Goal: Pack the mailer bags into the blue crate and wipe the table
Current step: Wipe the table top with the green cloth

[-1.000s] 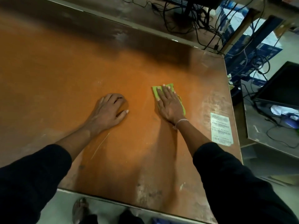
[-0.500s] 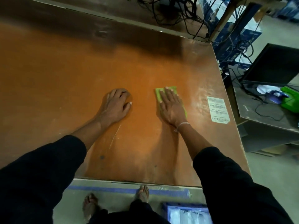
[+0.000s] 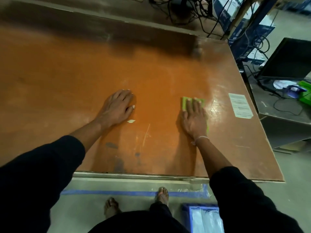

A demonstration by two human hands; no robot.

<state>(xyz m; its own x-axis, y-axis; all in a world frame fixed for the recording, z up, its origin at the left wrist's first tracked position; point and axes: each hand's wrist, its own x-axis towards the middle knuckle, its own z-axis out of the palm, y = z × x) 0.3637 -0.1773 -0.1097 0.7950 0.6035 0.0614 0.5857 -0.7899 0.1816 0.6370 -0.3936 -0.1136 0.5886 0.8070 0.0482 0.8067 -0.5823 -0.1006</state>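
Head view looks down on a broad, flat table with a worn, rust-orange top, scuffed pale in streaks and blotched dark grey near its near edge. The right hand lies flat with straight fingers pressing a thin, bright green cloth onto the wood; the cloth's squared far corners and a sliver of its right edge show past the hand. The left hand rests palm-down on the bare top, well apart to the left, fingers relaxed and holding nothing. A small pale scrap lies just beside its thumb. A rectangular white printed label is stuck near the table's right edge. On the floor at the near right sits the blue crate, rigid plastic, with glossy, crinkled mailer bags inside.
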